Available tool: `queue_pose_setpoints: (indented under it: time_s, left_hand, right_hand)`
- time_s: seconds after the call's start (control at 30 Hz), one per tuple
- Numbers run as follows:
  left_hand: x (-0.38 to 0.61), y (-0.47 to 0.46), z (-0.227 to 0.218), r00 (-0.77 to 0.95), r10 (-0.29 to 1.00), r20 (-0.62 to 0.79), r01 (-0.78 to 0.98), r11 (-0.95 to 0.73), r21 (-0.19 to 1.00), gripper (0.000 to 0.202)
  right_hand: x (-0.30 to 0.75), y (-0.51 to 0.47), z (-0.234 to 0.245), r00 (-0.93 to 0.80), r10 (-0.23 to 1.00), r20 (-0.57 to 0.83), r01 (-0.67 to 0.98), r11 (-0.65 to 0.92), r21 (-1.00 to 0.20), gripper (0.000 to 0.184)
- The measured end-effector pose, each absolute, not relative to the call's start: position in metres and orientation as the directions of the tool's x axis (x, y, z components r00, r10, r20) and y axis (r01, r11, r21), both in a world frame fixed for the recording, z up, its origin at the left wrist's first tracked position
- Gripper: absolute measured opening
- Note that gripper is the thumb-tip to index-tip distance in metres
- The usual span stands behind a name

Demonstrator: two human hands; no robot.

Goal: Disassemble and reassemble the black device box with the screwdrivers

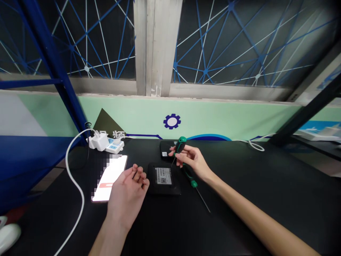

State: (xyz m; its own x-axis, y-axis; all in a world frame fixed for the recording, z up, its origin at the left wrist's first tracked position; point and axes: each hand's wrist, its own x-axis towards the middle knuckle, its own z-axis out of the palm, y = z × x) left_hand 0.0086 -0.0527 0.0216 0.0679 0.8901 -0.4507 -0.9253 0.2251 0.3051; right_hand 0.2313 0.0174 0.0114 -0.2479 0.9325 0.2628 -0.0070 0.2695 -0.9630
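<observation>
My right hand (pixel 190 160) grips a green-and-black screwdriver (pixel 180 145) by its handle, with the thin shaft pointing down toward the table. Beneath that hand, a second green-handled screwdriver (pixel 194 184) lies on the tabletop. Two flat black devices with printed labels sit close by: one (pixel 163 179) just right of my left hand, the other (pixel 166 149) farther back, partly behind my right fingers. My left hand (pixel 127 193) rests palm-down with loosely curled fingers, holding nothing. It overlaps the edge of a lit smartphone (pixel 109 177).
Everything lies on a black table (pixel 253 199). A white power strip (pixel 114 145) with a plugged-in adapter stands at the back left, and a white cable (pixel 71 177) loops along the left side. A blue shelf frame (pixel 50 60) rises at the left.
</observation>
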Motion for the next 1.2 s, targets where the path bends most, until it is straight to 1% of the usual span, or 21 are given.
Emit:
queue_pose_setpoints:
  time_s: [0.07,0.13,0.23,0.33,0.4,0.53,0.67,0.77,1.0,1.1,1.2]
  left_hand:
    - [0.009,-0.052,0.021,0.07,0.89,-0.45,-0.927,0.225,0.3,0.014]
    - [0.008,-0.052,0.02,0.068,0.892,-0.446,-0.927,0.222,0.302,0.014]
    - [0.008,-0.052,0.019,0.073,0.895,-0.44,-0.924,0.227,0.308,0.012]
    - [0.009,-0.052,0.018,0.08,0.897,-0.435,-0.924,0.23,0.305,0.012]
    - [0.009,-0.052,0.018,0.08,0.896,-0.436,-0.925,0.23,0.303,0.013]
    - [0.01,-0.05,0.019,0.076,0.891,-0.448,-0.925,0.231,0.303,0.013]
    - [0.01,-0.05,0.02,0.083,0.892,-0.445,-0.921,0.239,0.307,0.014]
    - [0.009,-0.051,0.02,0.075,0.894,-0.443,-0.924,0.23,0.307,0.014]
    - [0.009,-0.053,0.019,0.073,0.898,-0.434,-0.923,0.226,0.311,0.012]
    - [0.008,-0.053,0.019,0.072,0.895,-0.439,-0.923,0.226,0.31,0.013]
    - [0.009,-0.052,0.02,0.073,0.893,-0.444,-0.922,0.23,0.311,0.015]
  right_hand:
    - [0.232,0.018,0.012,-0.246,0.936,0.253,0.005,0.263,-0.965,0.036]
    - [0.229,0.018,0.012,-0.204,0.948,0.243,0.017,0.252,-0.968,0.036]
    - [0.221,0.018,0.01,-0.118,0.963,0.244,0.037,0.25,-0.968,0.04]
    - [0.215,0.017,0.008,-0.073,0.965,0.253,0.068,0.258,-0.964,0.042]
    - [0.215,0.017,0.008,-0.079,0.961,0.265,0.06,0.27,-0.961,0.042]
    - [0.223,0.016,0.011,-0.152,0.945,0.29,0.026,0.297,-0.954,0.04]
    - [0.23,0.016,0.015,-0.209,0.934,0.29,0.042,0.305,-0.951,0.04]
    - [0.23,0.018,0.014,-0.184,0.944,0.273,0.081,0.291,-0.953,0.037]
    - [0.22,0.02,0.008,-0.079,0.958,0.277,0.096,0.284,-0.954,0.041]
    - [0.22,0.017,0.01,-0.096,0.951,0.295,0.09,0.303,-0.949,0.04]
    - [0.223,0.015,0.014,-0.158,0.943,0.292,0.052,0.303,-0.952,0.04]
